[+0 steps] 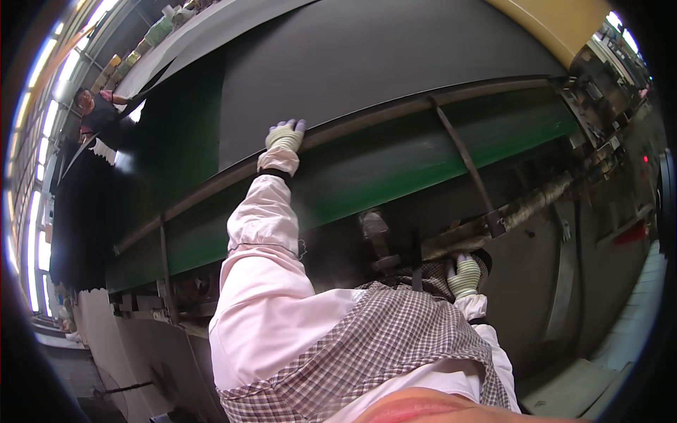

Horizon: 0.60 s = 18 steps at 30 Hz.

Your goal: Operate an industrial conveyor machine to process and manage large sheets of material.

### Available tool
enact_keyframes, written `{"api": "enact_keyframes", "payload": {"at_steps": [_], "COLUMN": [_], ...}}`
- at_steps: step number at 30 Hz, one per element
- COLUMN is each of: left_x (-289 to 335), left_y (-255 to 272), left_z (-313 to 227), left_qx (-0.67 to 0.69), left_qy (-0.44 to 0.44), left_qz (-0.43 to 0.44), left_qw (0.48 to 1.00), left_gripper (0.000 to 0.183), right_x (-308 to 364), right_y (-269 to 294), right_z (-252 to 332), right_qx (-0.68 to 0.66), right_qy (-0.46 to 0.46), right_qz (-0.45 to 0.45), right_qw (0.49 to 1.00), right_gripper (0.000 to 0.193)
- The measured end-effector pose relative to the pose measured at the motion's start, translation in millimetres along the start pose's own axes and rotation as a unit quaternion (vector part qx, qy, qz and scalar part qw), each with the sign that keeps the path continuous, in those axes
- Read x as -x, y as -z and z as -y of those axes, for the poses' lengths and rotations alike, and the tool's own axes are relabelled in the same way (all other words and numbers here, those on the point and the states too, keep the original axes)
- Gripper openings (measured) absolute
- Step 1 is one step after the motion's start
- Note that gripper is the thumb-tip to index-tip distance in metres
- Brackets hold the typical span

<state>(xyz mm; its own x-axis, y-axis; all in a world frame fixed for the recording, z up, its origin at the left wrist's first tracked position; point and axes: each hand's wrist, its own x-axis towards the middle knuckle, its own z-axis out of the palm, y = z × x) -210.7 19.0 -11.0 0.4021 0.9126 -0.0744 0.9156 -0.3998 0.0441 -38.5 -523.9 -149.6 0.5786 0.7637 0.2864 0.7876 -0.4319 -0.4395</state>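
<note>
My left hand (285, 135), in a striped pale-green glove with lilac fingertips, reaches forward onto the near edge of a wide dark grey sheet (352, 67), beside the metal rail (374, 116). Its fingers lie stretched over the edge and do not wrap round anything I can see. The sheet lies on a green conveyor belt (187, 134). Low and close to my body, my right hand (463, 276), gloved alike, rests with fingers extended against a dark rounded thing (483, 262) at my checked apron. What that thing is, I cannot tell.
At the far left a person (95, 109) stands by the belt's end, where dark sheets (81, 218) hang down. A yellow machine cover (557, 21) is at the top right. Metal struts (462, 155) run below the rail, with machine parts (592, 134) to the right.
</note>
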Motion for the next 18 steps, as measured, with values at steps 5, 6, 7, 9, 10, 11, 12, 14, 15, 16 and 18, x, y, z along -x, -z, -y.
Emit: {"api": "enact_keyframes", "payload": {"at_steps": [5,6,7,9,10,11,12,14,15,16,18], "left_x": [-18,-11,-5,6,7,6,5,1,-2,-4,-14], "left_y": [-29,-24,-16,-5,-8,-12,-17,-31,-31,-31,-28], "left_z": [-39,-57,-69,-84,-84,-81,-77,-51,-40,-25,12], "left_qx": [0.016,0.033,0.048,0.078,0.094,0.11,0.125,0.162,0.171,0.178,0.139], "left_qy": [-0.135,-0.139,-0.162,-0.206,-0.214,-0.222,-0.231,-0.246,-0.243,-0.237,-0.175], "left_qz": [-0.071,-0.077,-0.063,-0.034,-0.052,-0.069,-0.087,-0.197,-0.231,-0.264,-0.276], "left_qw": [0.988,0.987,0.984,0.975,0.971,0.966,0.961,0.935,0.927,0.918,0.935], "left_gripper": [0.049,0.048,0.047,0.047,0.049,0.05,0.052,0.058,0.058,0.059,0.06], "right_x": [1,4,4,4,4,6,7,6,6,6,5], "right_y": [1,0,-1,-2,-2,-2,-1,0,1,0,-1], "right_z": [4,1,-2,-2,-1,-2,-1,-1,0,0,-1], "right_qx": [-0.002,0.005,0.013,0.031,0.039,0.045,0.043,0.034,0.037,0.036,0.031], "right_qy": [0.003,-0.003,-0.007,-0.009,-0.009,-0.008,-0.014,-0.027,-0.032,-0.037,-0.025], "right_qz": [0.004,0.008,0.011,0.013,0.015,0.015,0.025,0.046,0.047,0.051,0.027], "right_qw": [1.0,1.0,1.0,0.999,0.999,0.999,0.999,0.998,0.998,0.997,0.999], "right_gripper": [0.021,0.021,0.022,0.023,0.023,0.024,0.025,0.026,0.025,0.025,0.024]}}
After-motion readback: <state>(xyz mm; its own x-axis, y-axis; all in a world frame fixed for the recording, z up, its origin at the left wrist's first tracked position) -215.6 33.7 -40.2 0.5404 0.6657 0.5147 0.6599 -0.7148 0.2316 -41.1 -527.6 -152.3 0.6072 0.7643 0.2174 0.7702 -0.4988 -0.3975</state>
